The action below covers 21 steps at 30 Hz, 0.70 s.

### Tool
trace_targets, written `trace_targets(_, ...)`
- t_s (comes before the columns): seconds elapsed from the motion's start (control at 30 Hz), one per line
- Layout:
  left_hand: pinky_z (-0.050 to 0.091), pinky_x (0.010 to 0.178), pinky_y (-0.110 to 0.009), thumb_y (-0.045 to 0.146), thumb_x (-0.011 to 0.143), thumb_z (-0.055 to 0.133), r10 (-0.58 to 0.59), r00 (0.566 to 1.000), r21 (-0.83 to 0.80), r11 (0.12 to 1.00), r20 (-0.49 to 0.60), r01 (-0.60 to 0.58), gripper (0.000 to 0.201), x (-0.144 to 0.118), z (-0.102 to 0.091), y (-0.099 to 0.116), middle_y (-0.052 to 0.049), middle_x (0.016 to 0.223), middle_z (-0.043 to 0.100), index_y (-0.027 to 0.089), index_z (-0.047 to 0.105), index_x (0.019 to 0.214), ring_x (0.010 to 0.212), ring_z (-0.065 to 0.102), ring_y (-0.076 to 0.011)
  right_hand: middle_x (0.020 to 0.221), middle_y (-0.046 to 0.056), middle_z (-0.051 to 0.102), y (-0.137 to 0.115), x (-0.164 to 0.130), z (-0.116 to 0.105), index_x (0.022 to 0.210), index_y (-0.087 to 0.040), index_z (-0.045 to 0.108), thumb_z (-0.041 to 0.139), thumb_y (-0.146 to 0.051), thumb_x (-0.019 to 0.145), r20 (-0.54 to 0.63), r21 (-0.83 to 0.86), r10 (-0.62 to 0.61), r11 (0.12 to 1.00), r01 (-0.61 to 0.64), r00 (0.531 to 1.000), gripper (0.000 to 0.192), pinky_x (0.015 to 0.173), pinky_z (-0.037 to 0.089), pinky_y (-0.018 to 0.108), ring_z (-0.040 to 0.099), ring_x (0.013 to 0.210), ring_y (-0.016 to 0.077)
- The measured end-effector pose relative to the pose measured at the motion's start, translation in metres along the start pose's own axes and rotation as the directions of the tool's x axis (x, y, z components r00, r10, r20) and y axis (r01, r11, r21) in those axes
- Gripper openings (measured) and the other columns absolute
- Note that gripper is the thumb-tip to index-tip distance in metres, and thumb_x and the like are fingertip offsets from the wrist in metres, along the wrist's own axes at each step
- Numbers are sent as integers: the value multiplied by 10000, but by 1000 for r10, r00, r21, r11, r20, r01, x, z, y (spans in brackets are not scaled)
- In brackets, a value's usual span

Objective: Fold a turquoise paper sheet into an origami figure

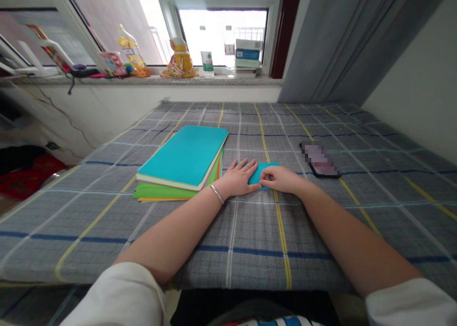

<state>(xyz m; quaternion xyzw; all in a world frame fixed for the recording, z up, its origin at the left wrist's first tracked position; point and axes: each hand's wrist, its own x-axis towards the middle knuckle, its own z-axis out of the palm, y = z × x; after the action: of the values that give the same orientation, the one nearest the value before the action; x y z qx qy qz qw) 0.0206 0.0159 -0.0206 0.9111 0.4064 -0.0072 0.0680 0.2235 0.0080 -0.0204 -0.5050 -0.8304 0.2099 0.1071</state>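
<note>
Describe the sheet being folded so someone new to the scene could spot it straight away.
On the grey checked cloth, look just right of the stack of coloured paper. There a small teal sheet lies flat under both hands, the left hand pressing it and the right hand pinching its edge. Unlike the stacked sheets, it lies alone and is far smaller.

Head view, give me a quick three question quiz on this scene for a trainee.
1. True or false: the left hand lies flat on the teal sheet.
2. What lies to the left of the hands? A) stack of coloured paper B) scissors C) a mug
3. Fill in: the phone lies on the checked ____, right of the right hand.

Key: 1 true; 2 A; 3 cloth
</note>
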Motion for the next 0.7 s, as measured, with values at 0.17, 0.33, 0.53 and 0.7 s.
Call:
trace_targets(0.17, 90, 1186, -571, 686, 905, 386, 1, 998, 2, 1000, 69, -1, 890, -2, -4, -6, -116, 1620, 130, 141, 138, 1564, 1505, 76, -336, 783, 4, 658, -8, -2, -2, 798, -208, 650, 650, -420, 815, 1, -67, 65, 996, -64, 998, 212, 599, 328, 275, 546, 689, 143)
trace_targets(0.33, 79, 1177, -594, 656, 915, 410, 4, 993, 17, 1000, 118, -6, 863, -6, -8, -11, -108, 1624, 101, 162, 133, 1566, 1501, 57, -363, 782, -8, 662, -15, -3, -6, 758, -217, 617, 704, -523, 751, 27, -122, 130, 985, -126, 991, 319, 556, 295, 276, 536, 679, 140)
trace_targets(0.53, 87, 1173, -601, 634, 895, 475, -1, 986, 8, 1000, 167, -1, 883, -9, -15, -14, -100, 1626, 91, 171, 133, 1565, 1500, 58, -367, 714, -13, 646, -21, -3, -10, 733, -225, 600, 702, -594, 703, 61, -169, 232, 961, -219, 971, 383, 533, 285, 289, 541, 651, 149)
trace_targets(0.7, 67, 1167, -624, 608, 873, 532, -7, 982, 0, 1000, 190, 8, 880, -10, -21, -17, -78, 1629, 101, 215, 152, 1563, 1501, 53, -365, 703, -2, 652, -22, -4, -16, 712, -230, 597, 706, -638, 662, 102, -208, 315, 934, -290, 944, 425, 531, 294, 299, 573, 672, 171)
